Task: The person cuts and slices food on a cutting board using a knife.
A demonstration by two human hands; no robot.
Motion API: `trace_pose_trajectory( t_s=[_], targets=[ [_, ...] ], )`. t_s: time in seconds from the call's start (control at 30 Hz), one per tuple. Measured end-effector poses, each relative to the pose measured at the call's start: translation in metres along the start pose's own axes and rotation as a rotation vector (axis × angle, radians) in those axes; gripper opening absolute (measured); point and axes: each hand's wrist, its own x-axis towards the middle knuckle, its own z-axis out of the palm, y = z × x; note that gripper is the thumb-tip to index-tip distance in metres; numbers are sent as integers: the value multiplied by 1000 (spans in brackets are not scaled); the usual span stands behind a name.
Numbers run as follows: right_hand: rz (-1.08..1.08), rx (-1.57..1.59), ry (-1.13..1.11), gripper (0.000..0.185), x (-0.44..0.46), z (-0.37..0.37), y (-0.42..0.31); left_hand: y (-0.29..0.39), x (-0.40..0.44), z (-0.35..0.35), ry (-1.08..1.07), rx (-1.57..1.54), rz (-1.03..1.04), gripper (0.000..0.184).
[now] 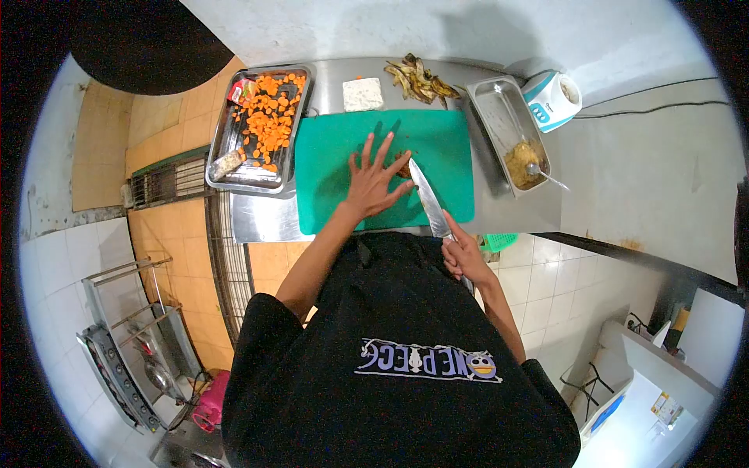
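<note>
My left hand (374,181) is spread over the green cutting board (328,156). Its thumb and index finger are beside a small brown piece of food (403,165), which they partly cover. My right hand (462,251) is wrapped round the handle of a large knife (429,199) at the board's near edge. The blade points away from me, and its tip is close to the brown piece and my left fingertips.
Left of the board, a metal tray (288,168) holds sliced carrots (269,117). Behind it lie a white block (363,94) and dark peels (420,80). To the right are a metal pan (490,117) with yellowish mash and a spoon (546,176), and a white-and-blue appliance (552,101).
</note>
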Motion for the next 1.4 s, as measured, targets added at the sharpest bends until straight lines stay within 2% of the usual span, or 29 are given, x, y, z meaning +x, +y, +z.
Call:
trace_pose_trajectory(
  t_s=[0.3, 0.37, 0.4, 0.47, 0.5, 0.57, 0.6, 0.63, 0.67, 0.7, 0.77, 0.8, 0.87, 1.07, 1.17, 1.27, 1.4],
  targets=[
    [-48, -8, 76, 64, -3, 4, 2, -4, 7, -2, 126, -145, -158, 70],
    [-98, -44, 104, 64, -2, 2, 4, -13, 13, -7, 55, -451, -154, 71],
    [-97, -40, 107, 64, -2, 4, 5, -10, 14, -13, 50, -452, -151, 71],
    [-123, -78, 124, 63, -1, 7, 5, -4, 19, -25, -183, -1340, -412, 81],
    [-124, -73, 126, 63, 0, 6, 6, -1, 19, -29, -188, -1338, -411, 81],
    [-149, -207, 127, 60, 2, 2, 10, 7, 17, -34, -198, -1898, -671, 95],
    [-150, -205, 130, 60, 8, 2, 10, 6, 15, -33, -202, -1897, -669, 95],
    [-448, -524, 218, 60, 16, 3, 11, 3, 12, -32, -215, -2260, -670, 100],
    [-597, -684, 248, 59, 17, 4, 12, 2, 9, -30, -223, -2625, -654, 105],
    [-746, -844, 304, 59, 17, 6, 9, 4, 8, -32, -225, -2625, -654, 105],
    [-212, -703, 171, 58, 6, 16, -10, 10, 7, -38, -165, -2794, -632, 108],
    [-212, -703, 171, 58, 8, 17, -7, 11, 7, -39, -165, -2793, -632, 108],
    [-422, -789, 204, 59, 12, 16, 1, 14, 6, -41, -168, -2870, -578, 110],
    [-305, -769, 220, 58, 10, 15, -5, 16, 5, -41, -100, -2860, -608, 116],
    [-327, -787, 224, 58, 10, 15, -6, 16, 4, -40, -149, -2930, -535, 114],
    [-258, -828, 232, 58, 10, 17, -11, 16, 4, -44, -143, -2928, -575, 114],
    [-270, -777, 215, 59, 15, 16, -5, 15, 4, -43, -131, -2921, -594, 114]
  ],
)
